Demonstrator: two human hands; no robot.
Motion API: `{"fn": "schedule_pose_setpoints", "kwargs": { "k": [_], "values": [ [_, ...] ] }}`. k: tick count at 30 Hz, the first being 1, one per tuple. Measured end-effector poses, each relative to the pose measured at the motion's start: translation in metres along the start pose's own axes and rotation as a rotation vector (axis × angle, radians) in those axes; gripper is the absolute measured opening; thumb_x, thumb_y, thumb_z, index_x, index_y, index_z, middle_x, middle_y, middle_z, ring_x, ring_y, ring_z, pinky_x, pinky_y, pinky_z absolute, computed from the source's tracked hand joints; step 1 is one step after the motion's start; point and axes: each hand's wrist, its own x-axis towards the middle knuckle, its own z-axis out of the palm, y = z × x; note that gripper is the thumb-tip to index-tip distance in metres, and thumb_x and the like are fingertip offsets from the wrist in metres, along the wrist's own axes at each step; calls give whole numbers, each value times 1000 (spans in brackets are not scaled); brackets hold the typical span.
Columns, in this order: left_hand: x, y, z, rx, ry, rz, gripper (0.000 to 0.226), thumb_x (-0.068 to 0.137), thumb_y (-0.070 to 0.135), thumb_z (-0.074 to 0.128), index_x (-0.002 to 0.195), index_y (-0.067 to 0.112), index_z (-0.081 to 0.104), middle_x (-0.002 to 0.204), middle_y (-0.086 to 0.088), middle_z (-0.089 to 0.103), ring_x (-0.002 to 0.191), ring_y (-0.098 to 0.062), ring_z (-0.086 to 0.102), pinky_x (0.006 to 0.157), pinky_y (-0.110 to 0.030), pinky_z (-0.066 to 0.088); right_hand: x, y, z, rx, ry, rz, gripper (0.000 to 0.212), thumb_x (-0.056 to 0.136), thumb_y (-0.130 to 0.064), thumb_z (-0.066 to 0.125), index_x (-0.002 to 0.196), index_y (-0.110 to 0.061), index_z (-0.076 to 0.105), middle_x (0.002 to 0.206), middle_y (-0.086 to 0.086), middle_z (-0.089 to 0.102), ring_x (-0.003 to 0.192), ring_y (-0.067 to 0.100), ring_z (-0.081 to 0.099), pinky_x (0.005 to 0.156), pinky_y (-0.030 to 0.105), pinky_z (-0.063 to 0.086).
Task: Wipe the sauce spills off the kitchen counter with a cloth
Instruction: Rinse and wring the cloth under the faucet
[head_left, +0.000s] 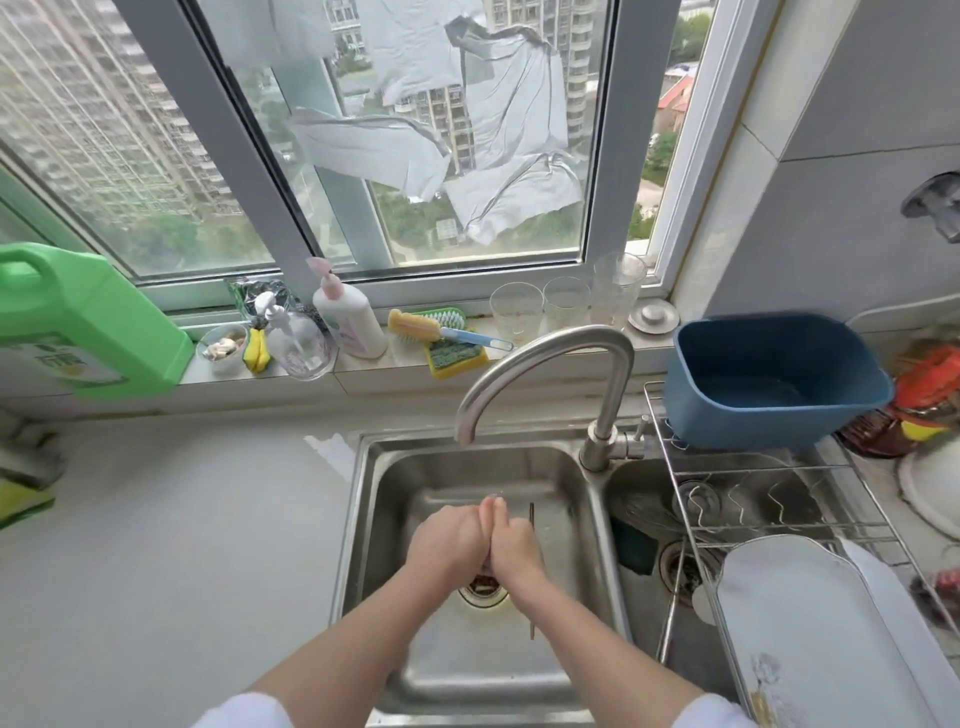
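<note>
Head view, lower centre: left hand (449, 540) and right hand (514, 545) pressed together over the sink (363, 519); finger state indeterminate. No cloth visible. Likely rinsing; counter (182, 519) awaits wiping.

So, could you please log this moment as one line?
hands: left hand and right hand pressed together | place: over sink, under faucet | cloth: unseen

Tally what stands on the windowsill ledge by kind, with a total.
Clear glasses: 3
Pump bottles: 2
Scrub brushes: 1
Sponges: 2
Small bowls: 1
Green jugs: 1
Total: 10
</note>
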Motion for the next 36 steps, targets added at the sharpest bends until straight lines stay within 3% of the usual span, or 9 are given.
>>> {"fn": "schedule_pose_setpoints", "kwargs": {
  "k": [8,11,13,18,22,25,29,34,36],
  "values": [
    [0,-4,8,-145,53,11,67,99,45,14,55,17,55,70,-8,72,77,-26,67,71,-37,51,-7,-3,-5,-150,71,-204,87,82,-65,11,73,-4,72,78,18,73,84,33,68,76,38,51],
    [0,-9,10,-203,-22,-11,61,104,43,17,88,16,70,94,-9,74,93,-28,67,81,-38,49,-10,-8,-13,-257,59,-258,70,99,-52,24,80,-8,74,84,15,74,87,30,66,75,33,44],
    [-2,-15,6,-219,-109,-93,48,106,41,24,121,11,59,120,-14,64,108,-33,62,87,-39,45,-13,-9,-23,-267,-4,-272,61,103,-48,29,82,-13,75,88,10,75,89,26,65,76,31,43],
    [-17,-19,-21,-729,-282,-298,62,98,64,35,119,14,64,116,-9,70,109,-24,64,91,-37,48,-29,-14,-56,-97,-99,-329,32,100,-40,49,93,-19,72,85,-4,71,83,15,65,76,31,53],
    [-29,-13,-38,-1016,-253,-182,47,88,52,66,117,14,66,114,-7,71,104,-20,68,84,-32,53,-55,-30,-73,89,-173,-387,30,90,-20,69,119,-27,65,105,-1,71,99,13,67,82,18,54],
    [-39,-4,-50,-1059,-234,-116,48,87,35,74,129,17,58,115,-5,70,100,-18,69,74,-28,54,-77,-41,-81,228,-125,-356,34,84,-2,70,114,-17,69,103,5,75,98,16,71,86,28,57],
    [-55,6,-69,-868,-223,1,72,78,13,79,140,26,45,114,-6,65,89,-13,65,62,-21,53,-105,-52,-97,353,-10,-384,27,85,5,68,107,-10,71,100,8,76,87,9,73,71,18,56],
    [-81,20,-99,-763,-183,169,58,77,42,79,130,28,60,117,13,66,106,-5,63,87,-22,51,-144,-72,-114,636,-80,-381,27,91,6,59,113,-7,67,108,12,74,94,22,70,84,36,57],
    [-88,33,-111,-836,-120,196,53,81,49,76,125,21,64,115,9,69,104,-5,64,80,-17,49,-154,-82,-119,688,-110,-390,28,92,6,56,116,-6,65,109,14,72,95,24,69,90,42,54]
  ]
}}
